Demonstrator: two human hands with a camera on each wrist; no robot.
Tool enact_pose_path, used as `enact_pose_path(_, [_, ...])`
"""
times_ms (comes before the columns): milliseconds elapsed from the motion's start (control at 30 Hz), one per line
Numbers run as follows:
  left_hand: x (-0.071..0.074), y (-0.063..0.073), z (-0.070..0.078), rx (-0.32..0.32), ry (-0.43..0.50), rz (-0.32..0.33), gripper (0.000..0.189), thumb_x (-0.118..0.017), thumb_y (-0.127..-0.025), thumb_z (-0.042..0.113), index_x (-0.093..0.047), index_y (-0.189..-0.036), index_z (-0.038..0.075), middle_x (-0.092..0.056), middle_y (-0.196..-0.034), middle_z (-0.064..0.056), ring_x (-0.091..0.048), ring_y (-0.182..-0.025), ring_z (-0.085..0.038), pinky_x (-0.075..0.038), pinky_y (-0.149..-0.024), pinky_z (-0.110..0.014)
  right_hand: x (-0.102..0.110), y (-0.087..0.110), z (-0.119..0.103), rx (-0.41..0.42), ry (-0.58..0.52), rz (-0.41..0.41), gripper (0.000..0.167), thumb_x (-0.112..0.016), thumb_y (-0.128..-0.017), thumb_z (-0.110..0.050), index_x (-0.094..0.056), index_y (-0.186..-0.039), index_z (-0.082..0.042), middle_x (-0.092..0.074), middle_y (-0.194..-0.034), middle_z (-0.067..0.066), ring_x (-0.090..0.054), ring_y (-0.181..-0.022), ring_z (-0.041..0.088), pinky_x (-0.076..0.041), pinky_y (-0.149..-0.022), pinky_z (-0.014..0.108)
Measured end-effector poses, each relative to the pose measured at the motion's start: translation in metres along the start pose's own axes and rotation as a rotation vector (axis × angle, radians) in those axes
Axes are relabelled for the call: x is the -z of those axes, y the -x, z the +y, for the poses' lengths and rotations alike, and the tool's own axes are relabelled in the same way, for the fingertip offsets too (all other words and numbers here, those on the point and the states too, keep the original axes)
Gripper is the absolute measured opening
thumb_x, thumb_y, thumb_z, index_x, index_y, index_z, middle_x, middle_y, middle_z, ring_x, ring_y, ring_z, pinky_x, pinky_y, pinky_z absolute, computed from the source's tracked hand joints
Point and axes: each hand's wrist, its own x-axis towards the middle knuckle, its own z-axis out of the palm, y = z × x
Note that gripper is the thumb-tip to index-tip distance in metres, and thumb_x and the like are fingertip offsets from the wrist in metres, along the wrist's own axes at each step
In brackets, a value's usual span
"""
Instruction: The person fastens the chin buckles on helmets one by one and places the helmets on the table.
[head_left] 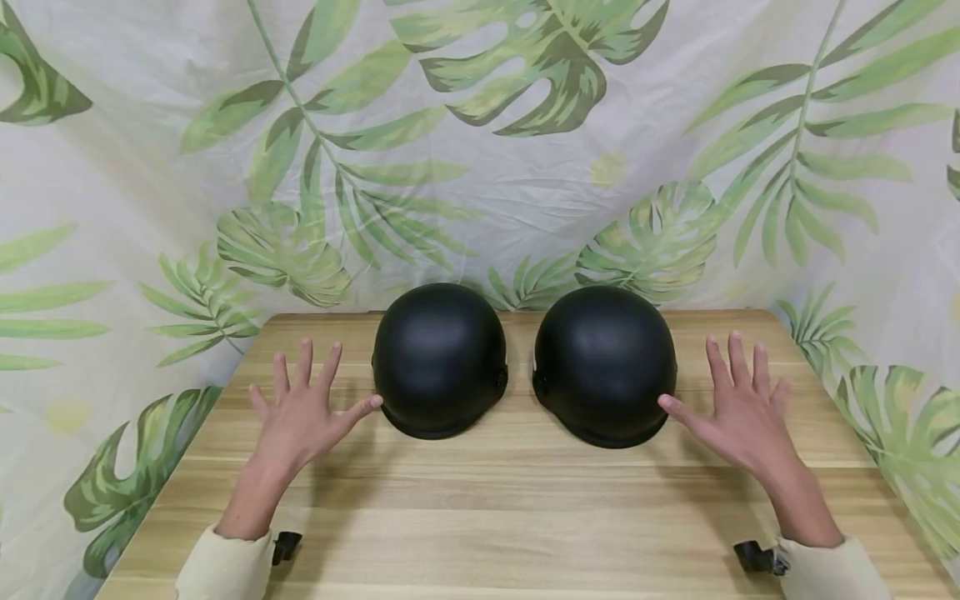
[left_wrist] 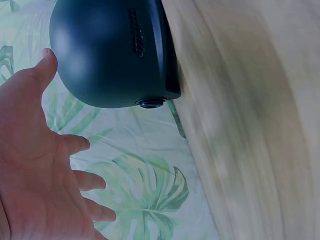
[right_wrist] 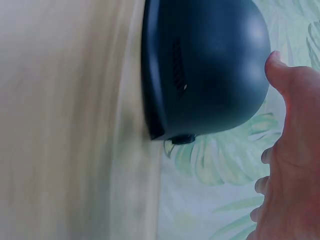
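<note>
Two matte black helmets sit side by side, dome up, at the back of the wooden table. The left helmet [head_left: 441,358] has my left hand [head_left: 300,421] beside it, fingers spread and straight, thumb tip overlapping its outer edge in the head view. Beside the right helmet [head_left: 606,362], my right hand [head_left: 742,417] is spread the same way, its thumb tip over the outer lower edge. Neither hand grips anything. A slotted vent and a round side knob show on the left helmet [left_wrist: 107,55] in the left wrist view, and likewise on the right helmet [right_wrist: 210,65] in the right wrist view.
The wooden table [head_left: 480,517] reaches back to a hanging leaf-print cloth [head_left: 517,167], which also lines both sides. A narrow gap separates the helmets. A small black device [head_left: 287,547] is at the left cuff, another black device [head_left: 756,557] at the right.
</note>
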Motion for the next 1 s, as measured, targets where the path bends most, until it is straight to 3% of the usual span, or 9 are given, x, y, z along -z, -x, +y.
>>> enact_pose_path(467, [0.011,-0.014,0.018,-0.020,0.043,0.048,0.114,-0.059,-0.091,0.085,-0.013,-0.175,0.023,0.004,-0.180,-0.025,0.005,-0.160,-0.066,-0.003,-0.109,-0.096,0.000,-0.026,-0.051,0.061,-0.062,-0.016,0.117,-0.064,-0.096,-0.073,0.001,-0.174,-0.016,0.017,-0.180,0.013,0.024,-0.164,0.047,0.011,-0.118,0.086])
enact_pose_path(733, [0.016,-0.024,0.027,-0.043,0.157,0.029,0.110,-0.061,-0.094,0.079,-0.011,-0.175,0.023,0.008,-0.181,-0.020,0.006,-0.161,-0.062,-0.001,-0.115,-0.091,-0.004,-0.037,-0.083,0.091,-0.102,-0.031,0.117,-0.064,-0.096,-0.073,0.001,-0.174,-0.016,0.017,-0.181,0.012,0.023,-0.165,0.044,0.008,-0.120,0.086])
enact_pose_path(1000, [0.013,-0.035,0.026,-0.078,0.212,0.024,0.109,-0.064,-0.096,0.072,-0.012,-0.175,0.019,0.000,-0.180,-0.025,0.001,-0.163,-0.059,-0.003,-0.118,-0.088,-0.019,-0.045,-0.111,0.128,-0.117,-0.017,0.118,-0.064,-0.094,-0.076,-0.001,-0.175,-0.017,0.012,-0.182,0.009,0.017,-0.167,0.041,0.005,-0.125,0.080])
